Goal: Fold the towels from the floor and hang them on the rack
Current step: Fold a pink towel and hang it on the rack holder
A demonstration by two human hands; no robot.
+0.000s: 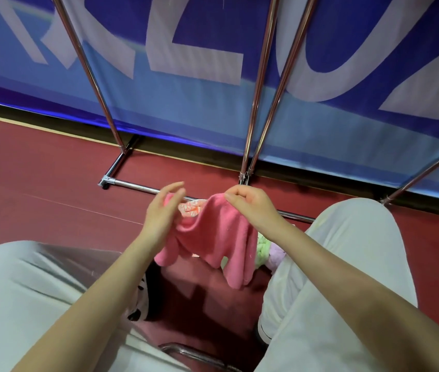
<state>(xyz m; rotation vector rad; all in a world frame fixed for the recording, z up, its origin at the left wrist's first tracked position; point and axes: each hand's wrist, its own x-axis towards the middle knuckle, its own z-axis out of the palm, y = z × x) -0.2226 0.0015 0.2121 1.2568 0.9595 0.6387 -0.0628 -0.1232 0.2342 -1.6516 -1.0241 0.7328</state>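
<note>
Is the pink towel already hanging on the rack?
No, both hands hold the pink towel up, off the rack.

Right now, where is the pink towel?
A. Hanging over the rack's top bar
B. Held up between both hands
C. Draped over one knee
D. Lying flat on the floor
B: the right hand pinches one top edge of the pink towel and the left hand holds the other, so it hangs above the floor, not on the rack.
</note>
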